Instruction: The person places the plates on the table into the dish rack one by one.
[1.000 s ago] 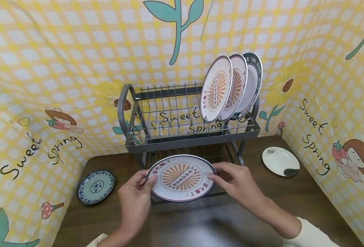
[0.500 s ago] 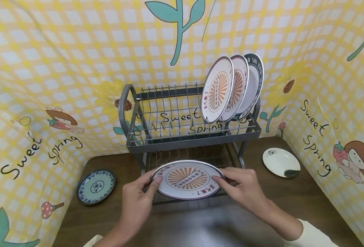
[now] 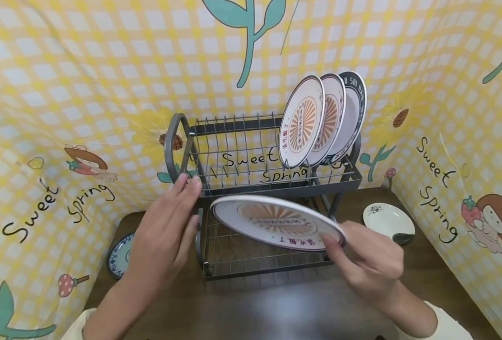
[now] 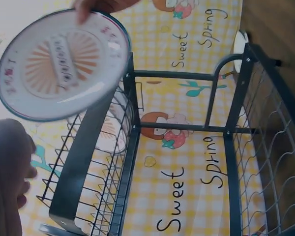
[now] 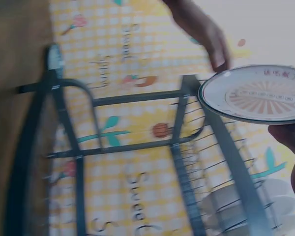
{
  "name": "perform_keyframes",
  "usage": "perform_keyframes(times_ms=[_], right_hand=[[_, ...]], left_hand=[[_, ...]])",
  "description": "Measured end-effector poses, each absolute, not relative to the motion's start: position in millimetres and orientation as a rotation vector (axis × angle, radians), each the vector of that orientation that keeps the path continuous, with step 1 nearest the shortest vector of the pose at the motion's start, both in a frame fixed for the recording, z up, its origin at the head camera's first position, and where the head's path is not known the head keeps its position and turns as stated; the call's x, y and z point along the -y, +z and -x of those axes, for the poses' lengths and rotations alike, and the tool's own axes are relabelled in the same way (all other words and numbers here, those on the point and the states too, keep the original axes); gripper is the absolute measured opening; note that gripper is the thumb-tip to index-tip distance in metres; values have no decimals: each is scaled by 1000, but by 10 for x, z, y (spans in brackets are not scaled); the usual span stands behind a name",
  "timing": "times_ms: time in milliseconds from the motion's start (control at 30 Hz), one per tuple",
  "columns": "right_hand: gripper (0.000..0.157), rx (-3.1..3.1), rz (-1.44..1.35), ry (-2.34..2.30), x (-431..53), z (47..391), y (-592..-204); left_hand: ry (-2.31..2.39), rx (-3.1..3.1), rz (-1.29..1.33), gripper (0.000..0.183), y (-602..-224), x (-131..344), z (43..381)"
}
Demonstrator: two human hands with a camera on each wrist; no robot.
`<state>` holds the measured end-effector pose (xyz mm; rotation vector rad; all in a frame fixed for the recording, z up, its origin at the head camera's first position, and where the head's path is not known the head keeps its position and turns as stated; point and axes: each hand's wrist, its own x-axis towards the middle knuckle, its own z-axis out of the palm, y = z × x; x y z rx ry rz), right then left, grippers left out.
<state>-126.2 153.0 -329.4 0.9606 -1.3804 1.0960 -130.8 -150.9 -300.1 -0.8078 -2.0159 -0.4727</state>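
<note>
Above the table, before the dish rack [image 3: 276,190], the tilted plate [image 3: 276,223] is held; it seems stiff, slippery, breakable, best taken by its rim. The right hand [image 3: 367,257] pinches there; the left hand [image 3: 159,231] has straight fingers, just beside.

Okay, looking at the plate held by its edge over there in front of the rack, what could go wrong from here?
The plate might slip or twist, since only the right hand holds it, by one edge, with the left hand off it. Raised toward the rack, it could also knock the three standing plates.
</note>
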Motion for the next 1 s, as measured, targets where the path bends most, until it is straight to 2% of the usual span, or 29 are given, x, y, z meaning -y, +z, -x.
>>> perform_keyframes(times_ms=[400,533,733,1000], right_hand=[[38,1127,-525,1018,-1355,1394,-2818],[38,1127,-409,936,-1320,1470,-2731],[32,1177,-358,845,-1236,1577,-2664],[13,1257,-340,780,-1120,1733,-2608]], left_hand=[[-313,2099,783,42,-3054,1496,1551],[-273,2106,793,46,-3054,1497,1579],[-226,2104,791,52,-3070,1523,1601],[-245,2104,780,51,-3084,1532,1604]])
